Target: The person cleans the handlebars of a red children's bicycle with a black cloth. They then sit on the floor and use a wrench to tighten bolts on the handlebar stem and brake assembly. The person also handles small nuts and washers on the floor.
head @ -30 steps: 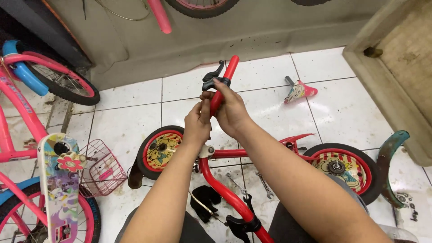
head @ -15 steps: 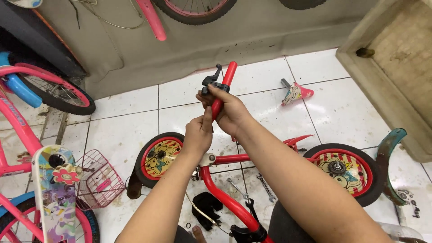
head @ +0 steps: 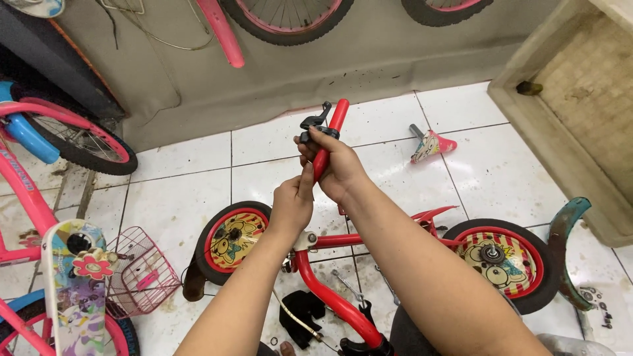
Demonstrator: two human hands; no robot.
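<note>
A small red bicycle lies on the white tile floor, its frame (head: 330, 296) running down between my forearms. My right hand (head: 337, 170) is wrapped around the red handlebar (head: 338, 113), just under a black brake lever (head: 315, 122) clamped near the bar's end. My left hand (head: 292, 203) grips lower on the same bar, touching my right hand. The front wheel (head: 227, 238) with its red rim and yellow cartoon disc sits below my left hand. The rear wheel (head: 502, 260) lies to the right.
A pink bicycle (head: 26, 198) and a pink wire basket (head: 140, 280) stand at left. A loose saddle (head: 428, 144) lies on the tiles at back right. A teal mudguard (head: 566, 247) leans by a raised tiled step (head: 560, 138). Wrenches (head: 346, 285) lie under the frame. Wheels hang above.
The view has tilted upward slightly, so bike and hands sit lower in frame. Both hands stay clasped on the red handlebar; my left hand has slid a little lower.
</note>
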